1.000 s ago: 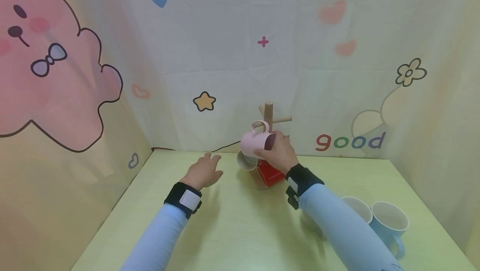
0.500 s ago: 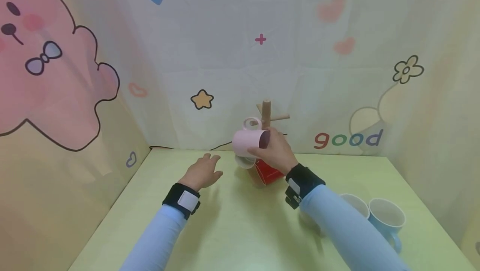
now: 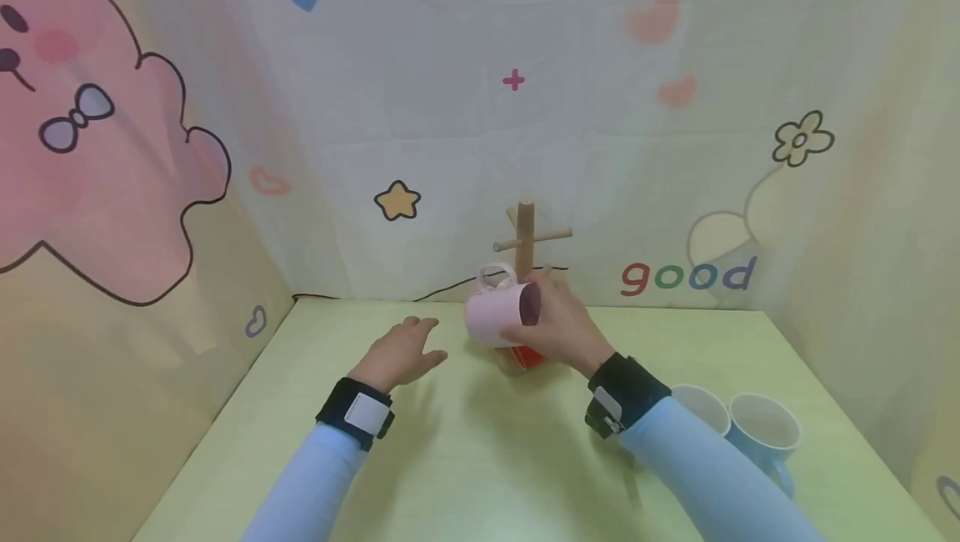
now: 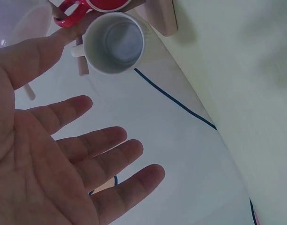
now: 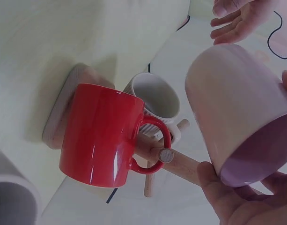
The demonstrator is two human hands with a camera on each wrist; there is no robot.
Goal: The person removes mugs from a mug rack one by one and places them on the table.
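Gripped at its mouth by the right hand (image 3: 562, 327), a pink mug (image 3: 492, 316) lies sideways in midair before a wooden stand (image 3: 526, 221). A red mug (image 5: 101, 136) and a white mug (image 5: 155, 95) hang there; the left hand (image 3: 396, 355) hovers nearby, spread wide.

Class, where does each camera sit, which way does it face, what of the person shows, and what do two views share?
Head: on the head, facing forward and down over the table; left hand, right hand and sleeves show.
Left wrist: on that wrist, facing past the left hand to the hanging white mug and backdrop; that hand shows.
Right wrist: on that wrist, facing the pink mug and red mug; parts of both hands show.
Both wrist views share the red mug and hanging white mug.
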